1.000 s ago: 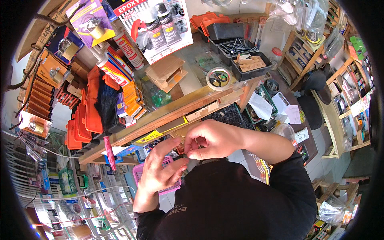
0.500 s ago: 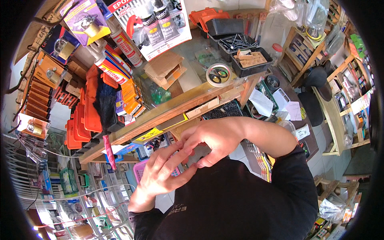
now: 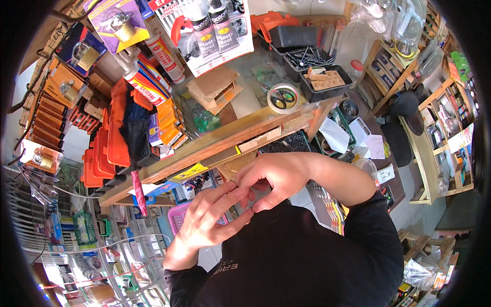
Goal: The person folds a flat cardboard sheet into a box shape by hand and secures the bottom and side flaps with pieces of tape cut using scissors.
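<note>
Where the person's left hand (image 3: 209, 217) and right hand (image 3: 279, 176) meet, close to the black shirt (image 3: 307, 250), I can't make out whether anything small is pinched between the fingers. Both have their fingers bent toward each other — tips touching or nearly so — and I cannot tell if either one grips something. Nearest to them is a pink basket (image 3: 179, 212), partly covered by the left hand. Just beyond the hands runs the counter (image 3: 220, 146), its wooden front edge slanting up to the right. On it, near that edge, lies a roll of tape (image 3: 279, 110) with dark loops inside; a brown cardboard box (image 3: 215, 92) stands to its left, and behind are a black tray (image 3: 289, 65) of nails and a black bin (image 3: 327, 95) of brownish pieces. Over on the left — orange cases (image 3: 117, 135), sealant tubes (image 3: 166, 59) and padlocks (image 3: 124, 31) on cards, all crowded together. Off to the right lie white papers (image 3: 335, 137).
</note>
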### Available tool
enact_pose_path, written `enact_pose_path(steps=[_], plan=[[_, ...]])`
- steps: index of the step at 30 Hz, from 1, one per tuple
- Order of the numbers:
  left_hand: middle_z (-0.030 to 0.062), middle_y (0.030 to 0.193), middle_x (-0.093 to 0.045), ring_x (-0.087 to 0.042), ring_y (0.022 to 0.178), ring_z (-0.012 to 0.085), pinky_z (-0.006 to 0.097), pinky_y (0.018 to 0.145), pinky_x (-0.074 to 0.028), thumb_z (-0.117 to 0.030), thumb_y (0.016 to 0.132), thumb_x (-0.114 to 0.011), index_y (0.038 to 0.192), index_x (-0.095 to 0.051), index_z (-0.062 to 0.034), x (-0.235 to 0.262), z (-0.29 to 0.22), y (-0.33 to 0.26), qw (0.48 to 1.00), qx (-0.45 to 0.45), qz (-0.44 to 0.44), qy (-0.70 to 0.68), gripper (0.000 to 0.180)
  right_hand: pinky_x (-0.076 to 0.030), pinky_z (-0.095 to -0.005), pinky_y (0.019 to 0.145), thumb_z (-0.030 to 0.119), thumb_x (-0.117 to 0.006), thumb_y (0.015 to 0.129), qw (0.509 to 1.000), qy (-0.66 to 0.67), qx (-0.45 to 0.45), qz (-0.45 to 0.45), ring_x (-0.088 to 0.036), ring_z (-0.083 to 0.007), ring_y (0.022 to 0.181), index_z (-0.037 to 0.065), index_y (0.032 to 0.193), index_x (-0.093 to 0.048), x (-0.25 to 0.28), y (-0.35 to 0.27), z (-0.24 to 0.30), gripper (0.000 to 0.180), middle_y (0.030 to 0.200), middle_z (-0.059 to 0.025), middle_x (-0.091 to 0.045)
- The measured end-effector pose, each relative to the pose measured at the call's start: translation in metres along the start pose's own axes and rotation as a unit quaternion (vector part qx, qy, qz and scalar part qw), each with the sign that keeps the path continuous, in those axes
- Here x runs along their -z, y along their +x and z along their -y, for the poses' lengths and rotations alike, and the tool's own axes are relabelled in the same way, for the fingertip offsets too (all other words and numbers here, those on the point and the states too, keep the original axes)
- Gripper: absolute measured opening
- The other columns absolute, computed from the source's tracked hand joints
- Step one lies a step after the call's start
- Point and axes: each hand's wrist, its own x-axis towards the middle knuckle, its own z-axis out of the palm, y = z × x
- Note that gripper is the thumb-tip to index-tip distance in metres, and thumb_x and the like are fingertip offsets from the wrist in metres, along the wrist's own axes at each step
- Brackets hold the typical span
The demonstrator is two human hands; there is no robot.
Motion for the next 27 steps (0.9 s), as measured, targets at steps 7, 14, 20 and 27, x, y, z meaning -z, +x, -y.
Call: enact_pose_path(steps=[7, 14, 20, 27], plan=[[0.0097, 0.113, -0.053, -0.058, 0.099, 0.0277, 0.035, 0.076, -0.051, -0.014, 0.058, -0.08, 0.086, -0.07, -0.0176, 0.0, 0.008, 0.0, 0.999, 0.013, -0.031, -0.003, 0.03, -0.042, -0.0233, 0.058, 0.019, -0.068, 0.079, 0.995, 0.075, -0.044, -0.049, -0.053, -0.0091, 0.065, 0.006, 0.095, -0.066, -0.002, -0.006, -0.006, 0.02, 0.079, -0.0006, -0.059], [0.0145, 0.114, -0.052, -0.058, 0.097, 0.0309, 0.037, 0.076, -0.051, -0.02, 0.068, -0.077, 0.089, -0.07, -0.0149, -0.007, 0.019, -0.009, 0.996, 0.071, -0.055, -0.028, 0.024, -0.044, -0.0214, 0.063, 0.015, -0.067, 0.081, 0.985, 0.118, -0.073, -0.102, -0.053, -0.0048, 0.068, 0.004, 0.093, -0.066, 0.001, -0.009, -0.006, 0.017, 0.078, 0.0009, -0.062], [0.0181, 0.115, -0.051, -0.052, 0.104, 0.0323, 0.038, 0.082, -0.046, -0.024, 0.075, -0.072, 0.1, -0.063, -0.0064, -0.022, 0.034, -0.027, 0.966, 0.205, -0.133, -0.079, 0.032, -0.043, -0.0196, 0.065, 0.015, -0.068, 0.081, 0.979, 0.11, -0.092, -0.141, -0.053, -0.0041, 0.071, 0.003, 0.095, -0.065, 0.01, -0.019, -0.013, 0.018, 0.081, 0.0013, -0.061], [0.0207, 0.103, -0.057, -0.054, 0.104, 0.0349, 0.039, 0.088, -0.044, -0.023, 0.075, -0.07, 0.111, -0.054, -0.0009, -0.099, 0.022, -0.151, 0.814, 0.568, 0.049, -0.111, 0.045, -0.045, -0.0196, 0.066, 0.012, -0.068, 0.082, 0.969, 0.125, -0.083, -0.198, -0.053, -0.0037, 0.075, 0.003, 0.096, -0.064, 0.022, -0.037, -0.023, 0.017, 0.082, 0.0024, -0.059]])
